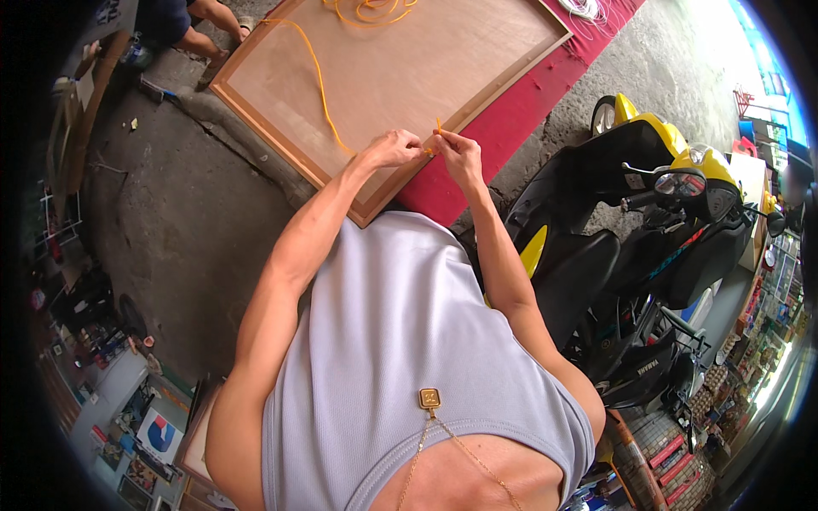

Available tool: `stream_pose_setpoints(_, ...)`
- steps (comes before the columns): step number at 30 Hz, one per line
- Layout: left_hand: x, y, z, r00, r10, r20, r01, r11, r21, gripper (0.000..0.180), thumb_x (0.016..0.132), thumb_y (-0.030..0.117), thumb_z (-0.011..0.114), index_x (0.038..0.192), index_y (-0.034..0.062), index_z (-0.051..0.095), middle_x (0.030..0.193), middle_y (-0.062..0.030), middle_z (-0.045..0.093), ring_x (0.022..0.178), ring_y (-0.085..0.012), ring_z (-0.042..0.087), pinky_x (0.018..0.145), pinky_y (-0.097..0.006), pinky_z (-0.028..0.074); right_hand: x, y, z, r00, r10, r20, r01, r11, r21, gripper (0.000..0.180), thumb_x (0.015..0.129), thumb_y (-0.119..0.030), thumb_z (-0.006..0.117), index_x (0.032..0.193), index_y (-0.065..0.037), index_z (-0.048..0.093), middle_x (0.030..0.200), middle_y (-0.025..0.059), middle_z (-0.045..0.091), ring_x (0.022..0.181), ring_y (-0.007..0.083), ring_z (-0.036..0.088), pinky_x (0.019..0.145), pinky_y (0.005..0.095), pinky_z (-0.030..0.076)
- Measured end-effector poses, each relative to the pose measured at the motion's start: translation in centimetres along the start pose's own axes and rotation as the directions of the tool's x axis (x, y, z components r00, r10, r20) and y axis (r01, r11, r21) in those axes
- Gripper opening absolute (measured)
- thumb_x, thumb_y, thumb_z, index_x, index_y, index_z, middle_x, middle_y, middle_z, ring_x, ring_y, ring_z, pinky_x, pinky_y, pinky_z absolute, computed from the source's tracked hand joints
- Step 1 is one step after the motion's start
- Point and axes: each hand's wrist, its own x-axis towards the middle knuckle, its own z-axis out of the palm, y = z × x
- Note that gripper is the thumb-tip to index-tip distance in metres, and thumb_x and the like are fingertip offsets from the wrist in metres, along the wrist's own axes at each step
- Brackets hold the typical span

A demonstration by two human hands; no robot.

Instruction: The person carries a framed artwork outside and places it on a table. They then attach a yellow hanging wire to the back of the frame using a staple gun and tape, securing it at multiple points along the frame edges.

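Pinching a thin yellow-orange cord point(321, 85) close to what looks like its free end, the right hand point(460, 160) presses thumb and fingertips together, the short tip jutting away from the body. Just beside it, the left hand point(394, 150) bunches its fingers at the cord; the right grip is the nearer to that tip. Leftward, the cord's long run curves away across the flat brown wood-framed panel point(409, 72), which lies on the red-covered tabletop point(513, 128).
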Motion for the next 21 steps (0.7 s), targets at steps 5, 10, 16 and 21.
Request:
stream_pose_setpoints(5, -0.4, -0.2, 0.9, 0.973, 0.125, -0.191, -0.119, 0.992, 0.042, 0.021, 0.071, 0.026, 0.062, 0.08, 0.0095, 0.071, 0.081, -0.0111, 0.067, 0.072, -0.0244, 0.065, 0.066, -0.035, 0.05, 1.0, 1.0, 0.2, 0.998, -0.004, 0.057, 0.002, 0.999, 0.042, 0.025, 0.086, -0.016, 0.062, 0.1, 0.003, 0.067, 0.076, 0.011, 0.069, 0.069, 0.0119, 0.064, 0.063, 0.025, 0.05)
stream_pose_setpoints(10, -1.0, 0.7, 2.0, 0.876, 0.259, -0.407, -0.219, 0.965, 0.144, 0.016, 0.07, 0.021, 0.065, 0.075, 0.0062, 0.068, 0.07, -0.0091, 0.064, 0.067, -0.0238, 0.064, 0.06, -0.033, 0.049, 1.5, 1.0, 0.2, 0.998, 0.022, 0.055, -0.026, 0.997, 0.072, 0.027, 0.085, -0.02, 0.062, 0.096, 0.004, 0.067, 0.077, 0.0113, 0.069, 0.071, 0.0132, 0.065, 0.064, 0.0262, 0.05)
stream_pose_setpoints(16, -0.5, 0.0, 3.1, 0.717, 0.417, -0.559, -0.36, 0.908, 0.215, 0.003, 0.068, 0.013, 0.064, 0.069, 0.0104, 0.065, 0.072, -0.0058, 0.062, 0.07, -0.0249, 0.063, 0.06, -0.037, 0.049, 1.5, 0.0, -0.4, 0.995, 0.037, 0.097, -0.03, 0.997, -0.071, 0.024, 0.079, -0.019, 0.063, 0.088, 0.002, 0.069, 0.071, 0.0117, 0.067, 0.064, 0.014, 0.063, 0.059, 0.0278, 0.049)
stream_pose_setpoints(21, -1.6, 1.0, 3.8, 0.691, 0.333, -0.641, -0.344, 0.932, 0.112, 0.002, 0.071, 0.011, 0.065, 0.07, 0.0113, 0.063, 0.077, -0.0025, 0.063, 0.068, -0.023, 0.063, 0.058, -0.036, 0.049, 1.7, 0.0, -1.2, 0.984, 0.039, 0.173, 0.012, 0.959, -0.284, 0.02, 0.075, -0.018, 0.063, 0.082, 0.0, 0.068, 0.064, 0.0127, 0.063, 0.057, 0.0152, 0.058, 0.055, 0.0298, 0.046)
